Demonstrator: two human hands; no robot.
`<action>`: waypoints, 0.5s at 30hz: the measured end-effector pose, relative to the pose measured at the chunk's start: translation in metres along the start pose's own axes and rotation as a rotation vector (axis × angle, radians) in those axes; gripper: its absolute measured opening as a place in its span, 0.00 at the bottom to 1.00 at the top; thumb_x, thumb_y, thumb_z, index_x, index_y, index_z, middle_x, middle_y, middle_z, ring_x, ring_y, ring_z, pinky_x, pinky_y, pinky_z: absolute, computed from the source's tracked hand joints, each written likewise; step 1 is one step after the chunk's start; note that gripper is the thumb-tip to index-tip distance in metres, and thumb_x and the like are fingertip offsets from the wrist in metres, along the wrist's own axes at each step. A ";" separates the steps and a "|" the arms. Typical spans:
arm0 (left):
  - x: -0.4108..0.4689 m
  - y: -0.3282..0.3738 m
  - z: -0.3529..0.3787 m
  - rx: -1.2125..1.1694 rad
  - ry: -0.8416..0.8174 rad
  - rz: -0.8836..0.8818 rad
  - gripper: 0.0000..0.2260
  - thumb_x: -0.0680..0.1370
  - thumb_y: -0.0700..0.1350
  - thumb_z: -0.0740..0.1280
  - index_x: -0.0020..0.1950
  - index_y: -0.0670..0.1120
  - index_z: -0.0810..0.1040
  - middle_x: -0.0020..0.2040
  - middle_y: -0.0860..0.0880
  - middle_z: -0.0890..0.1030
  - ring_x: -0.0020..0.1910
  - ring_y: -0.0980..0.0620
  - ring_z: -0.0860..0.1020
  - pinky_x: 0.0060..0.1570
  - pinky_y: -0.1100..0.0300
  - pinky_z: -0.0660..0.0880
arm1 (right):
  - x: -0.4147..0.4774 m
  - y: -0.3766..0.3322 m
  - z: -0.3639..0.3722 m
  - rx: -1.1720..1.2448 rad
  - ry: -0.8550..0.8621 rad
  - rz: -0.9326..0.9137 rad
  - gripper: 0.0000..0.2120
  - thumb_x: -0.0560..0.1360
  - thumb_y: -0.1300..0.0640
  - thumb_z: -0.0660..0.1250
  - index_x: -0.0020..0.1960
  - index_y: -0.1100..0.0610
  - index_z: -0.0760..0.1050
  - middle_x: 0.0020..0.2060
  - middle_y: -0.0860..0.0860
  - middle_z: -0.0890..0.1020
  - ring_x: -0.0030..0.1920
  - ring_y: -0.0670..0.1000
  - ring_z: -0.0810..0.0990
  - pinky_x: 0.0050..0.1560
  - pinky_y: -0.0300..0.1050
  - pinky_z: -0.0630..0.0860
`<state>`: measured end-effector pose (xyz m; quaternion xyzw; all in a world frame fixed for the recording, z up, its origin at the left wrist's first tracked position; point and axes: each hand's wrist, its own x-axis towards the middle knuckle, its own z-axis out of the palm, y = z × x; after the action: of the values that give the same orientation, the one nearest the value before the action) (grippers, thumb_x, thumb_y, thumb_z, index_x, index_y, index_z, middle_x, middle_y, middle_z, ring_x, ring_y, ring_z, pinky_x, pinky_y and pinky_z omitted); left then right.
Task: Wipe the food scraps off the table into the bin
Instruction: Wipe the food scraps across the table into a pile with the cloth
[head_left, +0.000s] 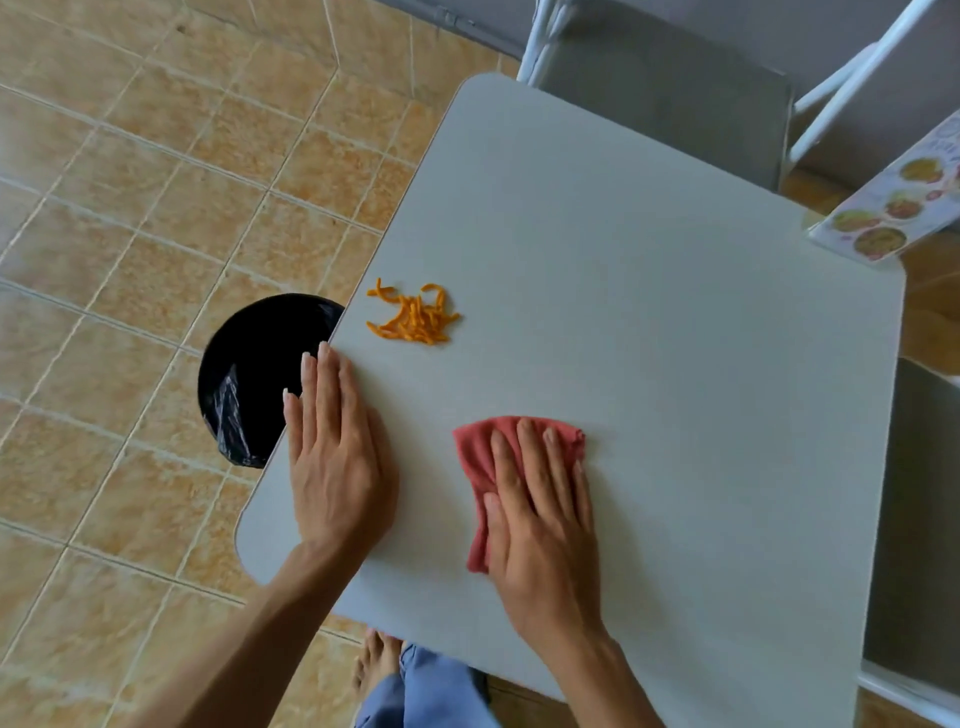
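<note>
A small heap of orange food scraps (414, 317) lies on the pale grey table (649, 322) close to its left edge. Just below that edge, on the floor, stands a bin lined with a black bag (254, 379), partly hidden under the tabletop. My left hand (332, 447) rests flat on the table's left edge, fingers together, holding nothing, a little nearer to me than the scraps. My right hand (540, 514) presses flat on a red cloth (480, 452) on the table, to the right of and nearer than the scraps.
A grey chair with a white frame (665, 98) stands at the far side of the table. A printed menu card (893, 208) overhangs the far right corner. Another chair seat (914, 519) is at the right. Tan tiles cover the floor (130, 208).
</note>
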<state>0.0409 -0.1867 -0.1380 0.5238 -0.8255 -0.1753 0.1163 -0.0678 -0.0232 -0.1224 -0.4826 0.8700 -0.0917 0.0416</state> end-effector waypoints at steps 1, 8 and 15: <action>0.000 0.000 0.001 0.013 -0.005 0.000 0.25 0.83 0.43 0.50 0.79 0.37 0.54 0.81 0.42 0.53 0.81 0.46 0.48 0.78 0.46 0.48 | 0.010 0.009 0.001 -0.007 0.031 0.057 0.25 0.84 0.48 0.56 0.79 0.54 0.65 0.79 0.54 0.64 0.80 0.56 0.60 0.77 0.61 0.62; 0.000 0.005 0.000 0.041 -0.030 0.001 0.25 0.83 0.44 0.49 0.79 0.37 0.54 0.81 0.42 0.53 0.81 0.46 0.48 0.77 0.44 0.51 | 0.128 0.013 0.016 -0.048 0.159 0.403 0.25 0.82 0.46 0.55 0.77 0.54 0.68 0.78 0.59 0.67 0.78 0.63 0.64 0.75 0.64 0.61; 0.002 0.006 -0.002 0.041 -0.076 0.002 0.25 0.82 0.42 0.54 0.78 0.36 0.56 0.80 0.41 0.55 0.80 0.43 0.50 0.77 0.44 0.53 | 0.128 0.021 0.016 -0.063 0.131 0.340 0.26 0.83 0.45 0.54 0.78 0.54 0.65 0.78 0.60 0.65 0.79 0.63 0.61 0.76 0.64 0.59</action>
<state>0.0361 -0.1864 -0.1337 0.5182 -0.8332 -0.1781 0.0743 -0.1506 -0.1223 -0.1399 -0.3228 0.9423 -0.0874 -0.0155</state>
